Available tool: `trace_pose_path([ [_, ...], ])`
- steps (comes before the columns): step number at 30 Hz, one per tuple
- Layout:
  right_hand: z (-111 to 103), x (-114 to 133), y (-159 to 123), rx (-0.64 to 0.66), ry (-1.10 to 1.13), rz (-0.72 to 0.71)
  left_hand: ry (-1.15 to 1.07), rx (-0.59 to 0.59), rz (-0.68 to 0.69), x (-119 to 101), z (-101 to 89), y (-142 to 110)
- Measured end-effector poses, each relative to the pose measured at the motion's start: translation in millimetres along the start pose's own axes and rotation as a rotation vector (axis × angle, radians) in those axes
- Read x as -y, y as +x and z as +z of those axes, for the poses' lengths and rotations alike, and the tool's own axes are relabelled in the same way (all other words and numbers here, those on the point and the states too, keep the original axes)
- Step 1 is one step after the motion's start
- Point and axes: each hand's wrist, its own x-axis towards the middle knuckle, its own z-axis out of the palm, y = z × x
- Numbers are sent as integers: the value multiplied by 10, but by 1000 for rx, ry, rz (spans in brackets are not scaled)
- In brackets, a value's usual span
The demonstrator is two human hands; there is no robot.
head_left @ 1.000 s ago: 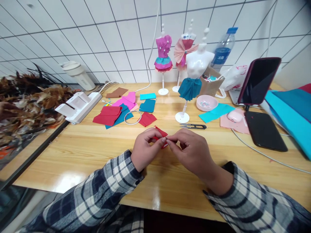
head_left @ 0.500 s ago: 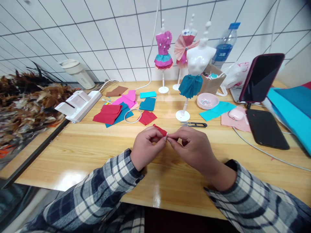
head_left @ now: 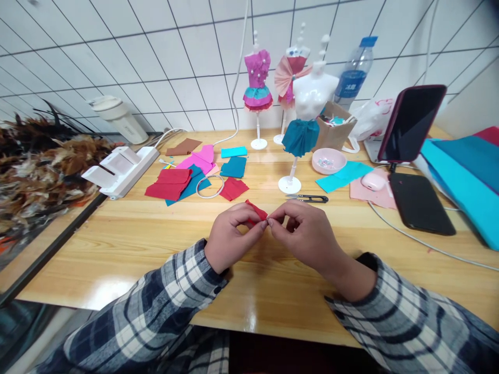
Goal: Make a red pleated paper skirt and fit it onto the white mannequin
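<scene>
Behind both hands, water bottle (head_left: 354, 70) label writing too small to read.

Both hands, left hand (head_left: 230, 236) and right hand (head_left: 307, 236), pinch a red paper piece (head_left: 257, 210) above the wooden table (head_left: 117, 244).

1. The scene was bright and evenly lit, seemingly from overhead.
2. Glare patches sat on the glossy wooden table (head_left: 117, 244), strongest near its front edge.
3. Soft, faint shadows lay under the hands and sleeves.
4. Wide-angle distortion bent the wall tiles (head_left: 117, 52) toward the edges.
5. The centre was sharp; the feathers (head_left: 39, 161) at the left edge looked slightly smeared.
</scene>
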Motion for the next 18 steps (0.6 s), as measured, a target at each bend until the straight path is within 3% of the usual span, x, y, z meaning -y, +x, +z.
trace_pose_path([
  [7,-3,42,37,9,283,241,-149,26,-65,19,-31,-15],
  [12,-6,-62,119,-107,572,450,-550,18,-258,67,-82,-64],
  [18,6,-118,202,-214,756,593,-1043,1,-358,6,-159,0],
])
